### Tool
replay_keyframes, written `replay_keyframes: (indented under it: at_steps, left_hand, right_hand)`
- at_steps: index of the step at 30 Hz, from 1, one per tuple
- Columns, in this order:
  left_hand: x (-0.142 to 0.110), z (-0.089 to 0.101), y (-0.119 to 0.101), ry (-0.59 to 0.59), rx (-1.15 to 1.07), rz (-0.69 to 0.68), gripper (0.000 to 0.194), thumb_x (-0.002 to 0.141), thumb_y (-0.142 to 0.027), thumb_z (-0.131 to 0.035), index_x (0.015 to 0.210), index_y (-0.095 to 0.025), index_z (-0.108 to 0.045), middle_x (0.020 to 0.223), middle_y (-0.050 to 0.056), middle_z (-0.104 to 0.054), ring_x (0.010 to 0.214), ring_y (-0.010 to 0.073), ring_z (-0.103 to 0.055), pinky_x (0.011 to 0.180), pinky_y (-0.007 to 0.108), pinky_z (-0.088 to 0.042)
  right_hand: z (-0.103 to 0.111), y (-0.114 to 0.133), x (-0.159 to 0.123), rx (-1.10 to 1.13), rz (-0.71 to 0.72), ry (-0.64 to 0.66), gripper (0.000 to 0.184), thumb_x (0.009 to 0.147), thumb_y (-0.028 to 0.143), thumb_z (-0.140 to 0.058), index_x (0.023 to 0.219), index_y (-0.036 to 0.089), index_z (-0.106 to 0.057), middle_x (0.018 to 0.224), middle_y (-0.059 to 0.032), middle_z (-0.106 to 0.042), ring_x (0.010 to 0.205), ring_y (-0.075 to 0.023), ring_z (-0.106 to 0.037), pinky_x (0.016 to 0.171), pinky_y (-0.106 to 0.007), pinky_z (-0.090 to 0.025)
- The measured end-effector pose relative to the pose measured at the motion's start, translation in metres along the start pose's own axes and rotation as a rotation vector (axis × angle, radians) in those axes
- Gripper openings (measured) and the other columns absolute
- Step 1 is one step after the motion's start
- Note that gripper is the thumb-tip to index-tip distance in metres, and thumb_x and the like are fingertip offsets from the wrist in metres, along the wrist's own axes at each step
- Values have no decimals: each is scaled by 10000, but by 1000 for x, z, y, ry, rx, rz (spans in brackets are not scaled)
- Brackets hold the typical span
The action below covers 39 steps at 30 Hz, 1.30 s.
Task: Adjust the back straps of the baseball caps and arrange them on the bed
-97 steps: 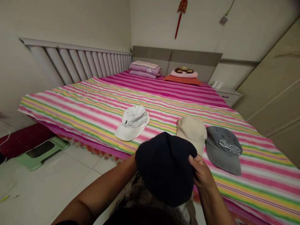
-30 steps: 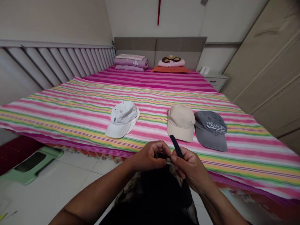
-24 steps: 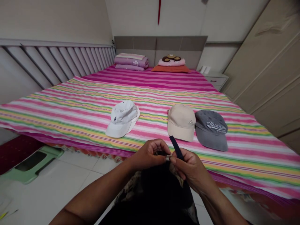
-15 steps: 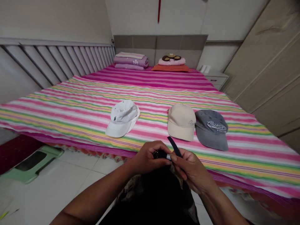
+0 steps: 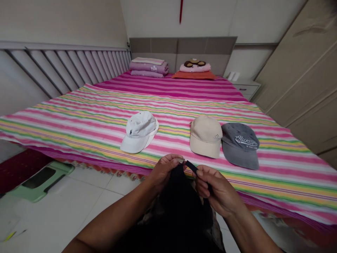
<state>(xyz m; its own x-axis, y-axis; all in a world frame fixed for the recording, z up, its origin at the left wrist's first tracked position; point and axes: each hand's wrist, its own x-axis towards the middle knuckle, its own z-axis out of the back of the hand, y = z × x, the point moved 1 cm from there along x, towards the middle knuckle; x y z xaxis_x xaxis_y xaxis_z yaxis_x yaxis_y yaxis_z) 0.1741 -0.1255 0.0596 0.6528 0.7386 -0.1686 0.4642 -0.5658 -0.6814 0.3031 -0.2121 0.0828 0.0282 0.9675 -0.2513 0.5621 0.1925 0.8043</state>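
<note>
A dark navy cap hangs in front of me at the foot of the bed, held by both hands. My left hand pinches the cap's back edge near a small metal buckle. My right hand is closed on the cap's dark adjuster strap, which runs between the two hands. On the striped bedspread just beyond lie a white cap, a beige cap and a grey cap with white lettering.
Folded purple bedding and a pink pillow on an orange one lie at the headboard. A green step stool and a red mat stand on the white tile floor at left. A wardrobe lines the right wall.
The cap was first held up whole in both hands, then turned with its back toward me. Over the last second the strap has come down from sticking upward to lying between my fingers.
</note>
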Motion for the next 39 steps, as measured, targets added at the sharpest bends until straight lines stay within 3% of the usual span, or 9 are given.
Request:
replay_keyframes:
  at_steps: [11, 21, 30, 39]
  left_hand:
    - [-2, -1, -1, 60, -17, -9, 302, 520, -266, -815, 741, -121, -669, 631, 12, -671, 554, 96, -614, 546, 175, -456]
    - [-5, 2, -2, 53, 103, -12, 329, 535, -307, -802, 766, -122, -658, 623, 19, -665, 555, 97, -601, 574, 192, -448]
    - [-9, 1, -4, 83, 293, -88, 240, 607, -250, -754, 792, -129, -662, 690, 14, -664, 622, 94, -589, 636, 208, -427]
    - [-11, -1, -3, 73, 288, -137, 241, 602, -257, -758, 785, -133, -665, 678, 8, -650, 593, 82, -563, 589, 190, -408]
  right_hand:
    - [0, -3, 4, 17, -39, 15, 261, 682, 279, -703, 563, 147, -512, 412, 82, -377, 326, -16, -273, 357, -176, -169]
    - [-3, -2, 4, -41, -57, -16, 284, 654, 314, -711, 550, 151, -503, 398, 82, -381, 318, -20, -279, 361, -182, -168]
    - [-3, -3, 4, -213, 35, -65, 315, 661, 393, -698, 549, 156, -523, 366, 69, -414, 340, -44, -312, 387, -193, -213]
    - [-5, -3, 2, -274, 55, -48, 290, 685, 394, -686, 578, 158, -556, 398, 55, -452, 362, -53, -326, 386, -200, -191]
